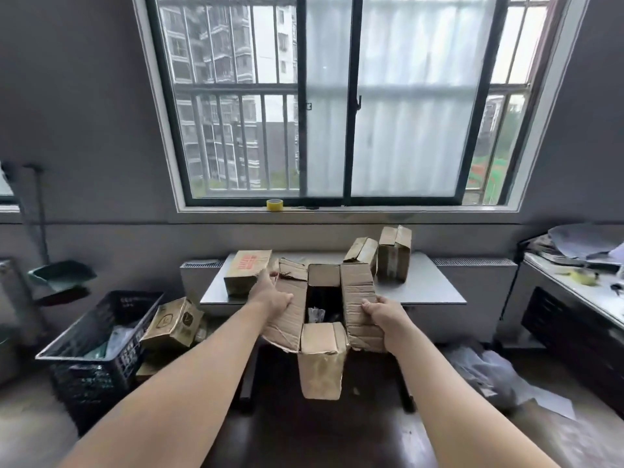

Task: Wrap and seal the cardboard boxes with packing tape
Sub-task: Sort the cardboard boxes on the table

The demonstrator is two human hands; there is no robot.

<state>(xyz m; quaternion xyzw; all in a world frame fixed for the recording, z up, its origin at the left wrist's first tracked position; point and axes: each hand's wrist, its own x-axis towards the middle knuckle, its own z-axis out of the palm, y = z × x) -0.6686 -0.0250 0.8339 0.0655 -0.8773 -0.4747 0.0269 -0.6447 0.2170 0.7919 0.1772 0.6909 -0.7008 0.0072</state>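
I hold an open cardboard box (320, 359) in the air in front of the grey table (432, 288). Its four flaps stand spread and something dark and shiny lies inside. My left hand (270, 293) grips the left flap, thumb on top. My right hand (385, 315) grips the right flap near its lower end. A yellow roll of packing tape (275, 204) sits on the window sill, far from both hands. On the table stand a box with red print (246, 270) at the left and two upright boxes (393, 253) at the back right.
A black plastic crate (98, 346) stands on the floor at the left, with a printed box (172, 324) leaning beside it. A cluttered desk (580, 282) runs along the right wall. Crumpled plastic (499, 376) lies on the floor at the right.
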